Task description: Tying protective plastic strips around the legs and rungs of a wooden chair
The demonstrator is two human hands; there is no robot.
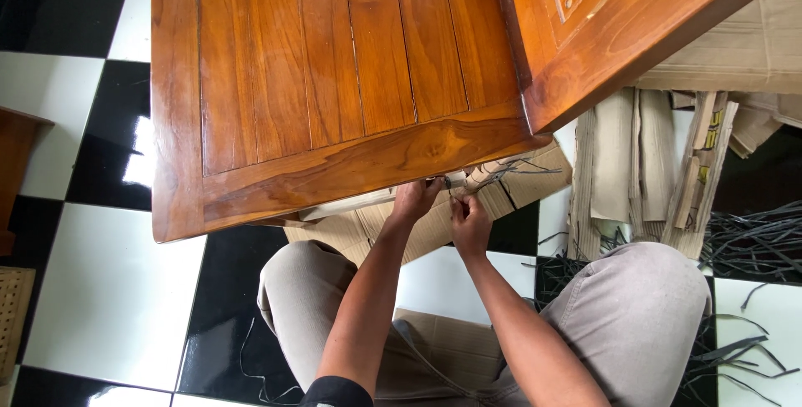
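My left hand (413, 200) reaches under the front edge of a varnished wooden table top (334, 81), fingers pinched near a pale wooden rail (351, 204) below it. My right hand (470, 221) sits just beside it, fingers closed around a thin dark strap (452, 190) at the same spot. More dark strap ends (522, 169) fan out to the right over corrugated cardboard (434, 227). What the left fingertips grip is partly hidden by the table edge.
A carved wooden furniture piece (618, 14) overlaps the table at the upper right. Folded cardboard strips (643, 165) and a pile of dark plastic straps (752, 240) lie on the black-and-white tiled floor (109, 298). My knees (635, 315) flank the hands. A woven panel (12, 307) sits at the far left.
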